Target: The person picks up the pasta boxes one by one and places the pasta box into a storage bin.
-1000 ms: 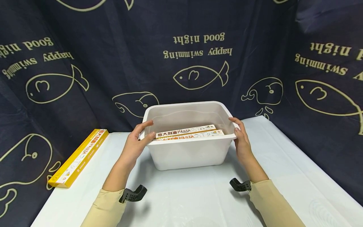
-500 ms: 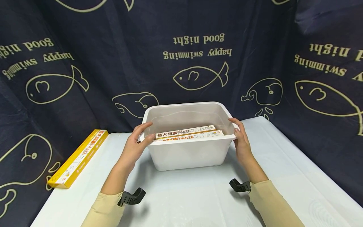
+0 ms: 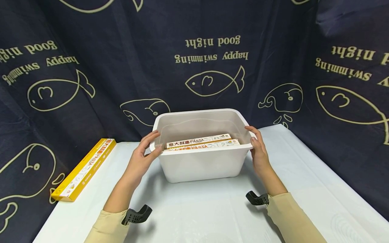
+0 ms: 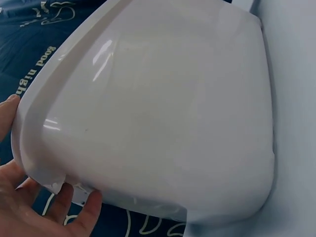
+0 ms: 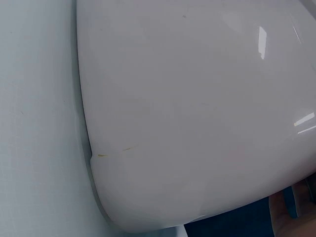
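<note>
A white plastic storage bin [image 3: 202, 165] stands on the table, its open top tilted toward me in the head view. Inside lie two pasta boxes [image 3: 199, 140], side by side, their lower parts hidden by the front wall. My left hand [image 3: 141, 157] holds the bin's left rim, thumb and forefinger at the edge; in the left wrist view other fingers [image 4: 90, 210] curl below the rim. At the opposite end my right hand [image 3: 259, 152] grips the right rim, thumb in front. Only a little of that hand shows in the right wrist view, beside the bin wall [image 5: 187, 113].
Another pasta box [image 3: 86, 170], yellow and white, lies slanted at the table's left edge. A dark blue curtain [image 3: 209, 20] with fish drawings hangs behind and on both sides. The white tablecloth [image 3: 197, 212] spreads in front of the bin.
My left hand has shifted slightly left and back, so its fingertips reach less far over the bin's rim. My right hand, the bin and the pasta boxes stay in place.
</note>
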Available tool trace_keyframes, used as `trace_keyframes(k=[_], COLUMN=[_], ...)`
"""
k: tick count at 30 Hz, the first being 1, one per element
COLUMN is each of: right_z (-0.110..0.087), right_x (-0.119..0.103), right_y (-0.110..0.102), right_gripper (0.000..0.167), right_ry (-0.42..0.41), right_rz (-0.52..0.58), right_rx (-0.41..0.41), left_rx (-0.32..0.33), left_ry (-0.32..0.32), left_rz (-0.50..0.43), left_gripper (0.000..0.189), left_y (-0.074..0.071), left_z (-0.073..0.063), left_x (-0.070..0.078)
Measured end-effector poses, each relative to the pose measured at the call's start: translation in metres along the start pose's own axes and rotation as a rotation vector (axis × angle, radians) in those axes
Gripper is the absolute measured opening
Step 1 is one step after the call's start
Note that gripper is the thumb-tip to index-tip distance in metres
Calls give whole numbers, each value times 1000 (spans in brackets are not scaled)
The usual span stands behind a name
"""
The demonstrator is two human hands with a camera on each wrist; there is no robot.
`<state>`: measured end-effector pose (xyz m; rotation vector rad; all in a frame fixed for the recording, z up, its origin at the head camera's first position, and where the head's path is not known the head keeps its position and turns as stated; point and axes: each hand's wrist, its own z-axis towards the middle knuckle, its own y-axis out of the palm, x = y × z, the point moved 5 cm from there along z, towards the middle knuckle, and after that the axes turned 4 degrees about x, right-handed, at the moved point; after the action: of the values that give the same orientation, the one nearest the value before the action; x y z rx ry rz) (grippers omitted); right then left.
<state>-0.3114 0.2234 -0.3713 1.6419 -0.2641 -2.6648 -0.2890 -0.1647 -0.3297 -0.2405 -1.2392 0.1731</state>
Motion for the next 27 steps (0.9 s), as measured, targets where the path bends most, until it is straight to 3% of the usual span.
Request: trace_keyframes(k=[8,15,20,27], right_z=[-1,0,0,0], right_x=[-1,0,0,0], right_y=[1,0,0,0], right_gripper=[48,49,53,52], right_ry=[-2,1,5,6], right_rz=[0,4,-3,-1], right_rx=[2,2,2,2], left_rx=[79,255,363,459], left_ry=[-7,14,-1,-64], left_rz=[-66,-207,-197,-157], left_gripper=[54,46,43,42], left_y=[-9,-27,-44,-66], left_z=[-8,-15,-21,-30], left_x=[-4,-7,-11,-20])
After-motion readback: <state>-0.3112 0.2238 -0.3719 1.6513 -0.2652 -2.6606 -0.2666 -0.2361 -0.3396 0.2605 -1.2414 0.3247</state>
